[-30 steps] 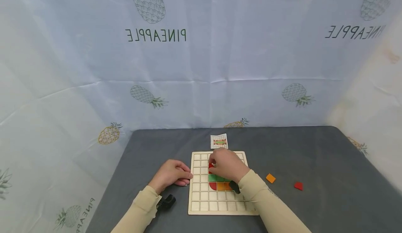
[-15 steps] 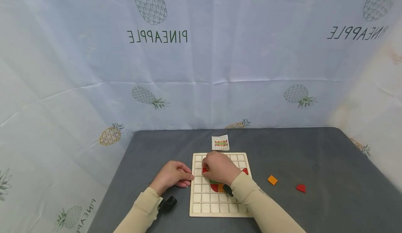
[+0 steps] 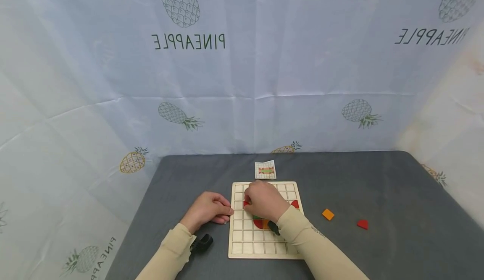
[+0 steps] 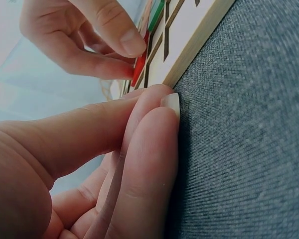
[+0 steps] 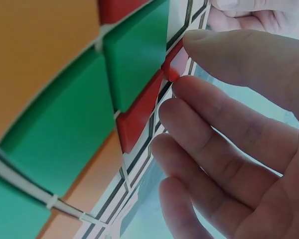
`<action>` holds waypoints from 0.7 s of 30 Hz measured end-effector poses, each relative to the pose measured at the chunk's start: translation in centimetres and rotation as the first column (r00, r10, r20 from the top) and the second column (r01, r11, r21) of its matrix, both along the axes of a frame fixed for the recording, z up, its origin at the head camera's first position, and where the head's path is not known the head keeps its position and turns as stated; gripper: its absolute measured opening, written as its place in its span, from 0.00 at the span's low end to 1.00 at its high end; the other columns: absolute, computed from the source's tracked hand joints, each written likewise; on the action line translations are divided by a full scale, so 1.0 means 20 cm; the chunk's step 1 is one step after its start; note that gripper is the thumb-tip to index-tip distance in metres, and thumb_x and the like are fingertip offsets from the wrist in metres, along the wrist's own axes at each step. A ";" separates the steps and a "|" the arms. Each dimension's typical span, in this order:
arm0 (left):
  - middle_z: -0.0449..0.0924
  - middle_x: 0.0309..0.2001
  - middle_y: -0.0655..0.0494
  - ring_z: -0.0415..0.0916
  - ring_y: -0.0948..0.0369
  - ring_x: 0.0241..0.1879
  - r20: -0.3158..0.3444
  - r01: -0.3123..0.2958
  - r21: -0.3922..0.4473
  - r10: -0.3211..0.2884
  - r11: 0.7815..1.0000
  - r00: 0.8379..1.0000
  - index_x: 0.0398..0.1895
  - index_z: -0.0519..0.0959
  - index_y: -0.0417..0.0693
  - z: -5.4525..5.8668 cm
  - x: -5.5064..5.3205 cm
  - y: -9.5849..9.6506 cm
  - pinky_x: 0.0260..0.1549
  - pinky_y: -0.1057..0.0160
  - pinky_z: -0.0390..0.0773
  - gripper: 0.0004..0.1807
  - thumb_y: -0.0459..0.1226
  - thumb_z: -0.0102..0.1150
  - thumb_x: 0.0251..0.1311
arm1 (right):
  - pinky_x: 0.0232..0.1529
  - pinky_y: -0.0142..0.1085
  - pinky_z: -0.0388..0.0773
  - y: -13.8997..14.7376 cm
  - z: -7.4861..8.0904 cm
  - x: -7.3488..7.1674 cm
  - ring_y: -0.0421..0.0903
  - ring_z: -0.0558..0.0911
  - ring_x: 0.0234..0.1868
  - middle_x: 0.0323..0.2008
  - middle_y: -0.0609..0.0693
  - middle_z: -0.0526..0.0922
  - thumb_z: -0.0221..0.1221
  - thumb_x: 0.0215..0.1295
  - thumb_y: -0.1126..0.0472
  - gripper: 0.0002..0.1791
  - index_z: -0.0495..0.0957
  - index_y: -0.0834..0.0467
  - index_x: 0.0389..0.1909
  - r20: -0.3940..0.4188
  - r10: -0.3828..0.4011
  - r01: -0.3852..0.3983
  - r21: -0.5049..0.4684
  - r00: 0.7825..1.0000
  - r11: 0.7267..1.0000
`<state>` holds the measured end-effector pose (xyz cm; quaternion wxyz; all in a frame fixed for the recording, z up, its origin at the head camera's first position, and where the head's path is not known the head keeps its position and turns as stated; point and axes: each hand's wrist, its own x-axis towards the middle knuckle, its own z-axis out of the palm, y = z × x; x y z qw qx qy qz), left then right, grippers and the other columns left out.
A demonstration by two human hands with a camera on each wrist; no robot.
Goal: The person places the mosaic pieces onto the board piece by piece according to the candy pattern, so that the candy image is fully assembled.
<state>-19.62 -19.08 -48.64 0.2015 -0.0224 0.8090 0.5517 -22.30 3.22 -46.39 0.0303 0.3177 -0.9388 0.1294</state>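
A pale wooden grid board (image 3: 247, 247) lies on the table with coloured pieces in some of its cells. My right hand (image 3: 264, 200) reaches over it, thumb and forefinger pinching a small red piece (image 5: 177, 64) at a cell in the left part. Next to that piece are another red piece (image 5: 139, 117) and a green piece (image 5: 137, 55). With curled fingers, my left hand (image 3: 208, 208) holds the board's left edge, the thumb tip overlapping the rim. A red quarter-round (image 3: 258, 223) and an orange piece (image 3: 266, 224) sit below the right hand, whose wrist hides other pieces.
Right of the board, a loose orange square (image 3: 328, 214) and a loose red piece (image 3: 362, 224) lie on the grey table (image 3: 378, 255). Behind the board is a small pattern card (image 3: 265, 170). A pineapple-print curtain (image 3: 242, 70) hangs behind the table.
My right hand has moved a little left across the board, and a red piece at the board's right side has come into view. My left hand has stayed at the left edge.
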 end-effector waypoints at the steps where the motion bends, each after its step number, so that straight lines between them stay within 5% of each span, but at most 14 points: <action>1: 0.90 0.30 0.51 0.88 0.62 0.27 0.001 0.000 0.001 0.000 1.000 1.000 0.41 0.84 0.41 0.00 0.00 0.00 0.30 0.60 0.90 0.17 0.41 0.78 0.54 | 0.21 0.30 0.63 0.00 0.00 0.00 0.38 0.67 0.21 0.15 0.38 0.69 0.73 0.54 0.56 0.15 0.77 0.45 0.16 -0.006 -0.003 0.003 0.002 1.000 1.000; 10: 0.90 0.31 0.51 0.88 0.62 0.28 0.004 0.006 0.006 -0.006 1.000 1.000 0.42 0.84 0.40 0.01 -0.01 0.01 0.31 0.60 0.90 0.17 0.41 0.78 0.54 | 0.20 0.30 0.66 0.05 0.04 0.02 0.37 0.69 0.21 0.16 0.38 0.73 0.71 0.57 0.55 0.14 0.80 0.46 0.16 0.035 -0.054 0.055 -0.024 0.998 0.998; 21: 0.90 0.30 0.52 0.87 0.62 0.27 0.000 -0.003 -0.013 0.003 1.000 1.000 0.42 0.84 0.40 0.01 0.00 0.01 0.31 0.60 0.90 0.18 0.40 0.78 0.53 | 0.28 0.29 0.71 0.44 0.09 0.15 0.35 0.69 0.29 0.22 0.37 0.76 0.73 0.58 0.52 0.08 0.84 0.46 0.24 -0.003 -0.193 0.193 -0.020 0.981 0.981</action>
